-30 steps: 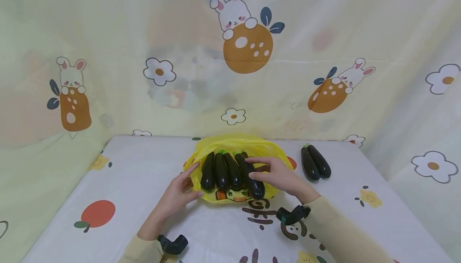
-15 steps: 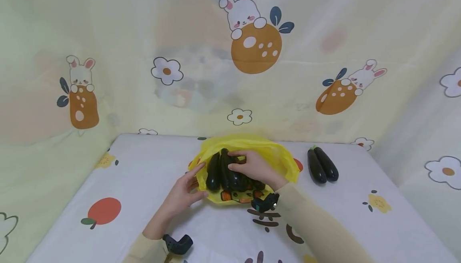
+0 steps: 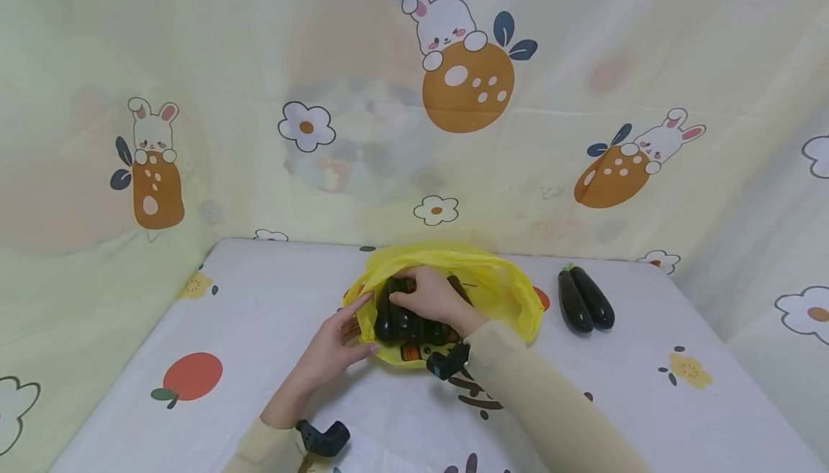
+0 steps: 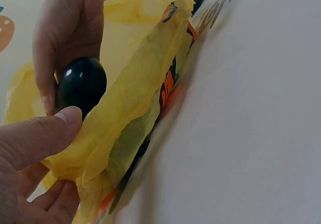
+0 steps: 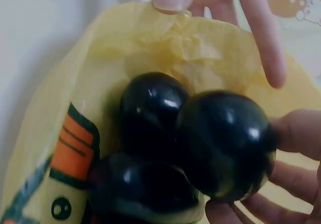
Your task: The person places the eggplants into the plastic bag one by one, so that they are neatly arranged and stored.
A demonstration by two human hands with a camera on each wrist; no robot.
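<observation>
Table (image 3: 272, 286): two eggplants (image 3: 573, 306) still outside, right
Yellow bag (image 3: 512, 293): more eggplants (image 5: 150, 111) already inside
Left hand (image 3: 333, 347): pinching bag's rim
Right hand (image 3: 430, 296): gripping one eggplant (image 5: 225, 138) inside

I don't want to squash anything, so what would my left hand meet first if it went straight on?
First the yellow bag, whose left edge the left hand touches. Past that, probably the leftmost eggplant or the held eggplant in the right hand; depth is unclear.
</observation>
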